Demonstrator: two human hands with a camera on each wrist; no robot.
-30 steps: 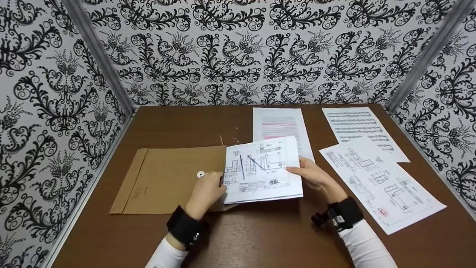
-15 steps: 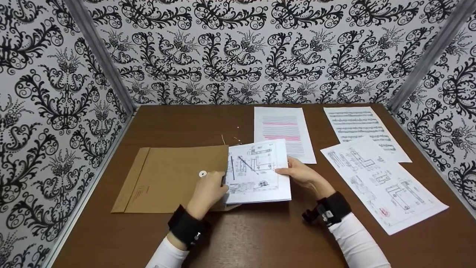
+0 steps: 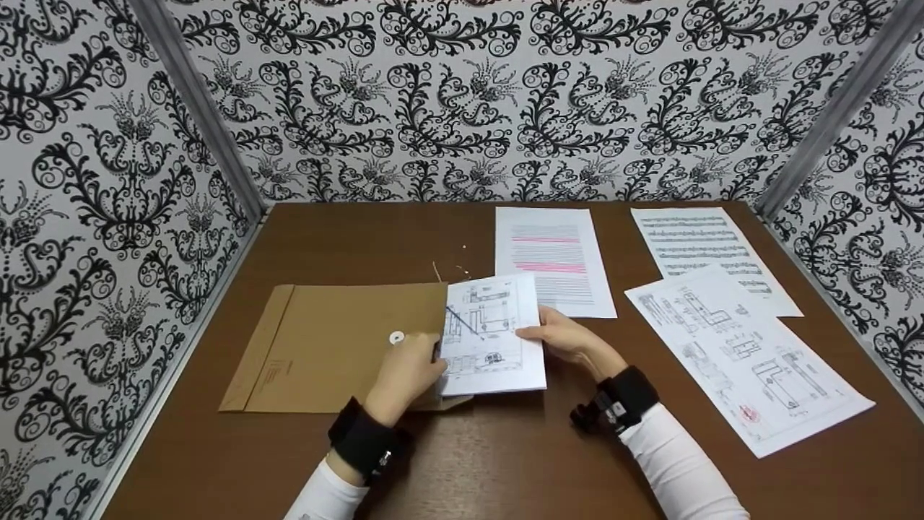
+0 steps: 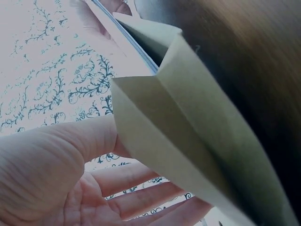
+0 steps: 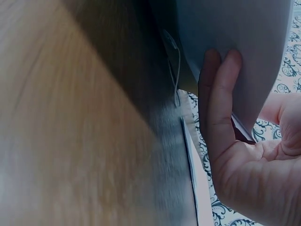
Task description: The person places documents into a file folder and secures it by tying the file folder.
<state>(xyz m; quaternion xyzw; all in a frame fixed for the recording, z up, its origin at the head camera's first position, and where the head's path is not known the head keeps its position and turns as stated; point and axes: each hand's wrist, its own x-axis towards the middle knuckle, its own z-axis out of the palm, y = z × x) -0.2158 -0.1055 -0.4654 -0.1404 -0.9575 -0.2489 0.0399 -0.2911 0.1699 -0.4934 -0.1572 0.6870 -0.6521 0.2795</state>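
A brown paper envelope (image 3: 332,339) with a white button disc (image 3: 396,338) lies at the left of the table, its mouth facing right. My left hand (image 3: 408,368) grips the upper layer at that mouth; in the left wrist view the envelope's gusseted side (image 4: 188,122) spreads apart. A stack of sheets printed with technical drawings (image 3: 491,336) sits partly inside the envelope. My right hand (image 3: 570,339) pinches the stack's right edge, thumb on top. From the right wrist view, its fingers (image 5: 221,99) lie along the underside of the papers (image 5: 249,52).
Behind the stack lies a text page with pink highlighting (image 3: 552,249). At the right, another drawing sheet with a red stamp (image 3: 743,361) overlaps a music sheet (image 3: 696,242). A thin string (image 3: 436,271) shows behind the envelope. Patterned walls enclose the brown table (image 3: 491,462).
My right hand has moved left, sliding the stack of drawings deeper into the envelope. The left hand keeps its grip at the mouth, and more of the highlighted page shows.
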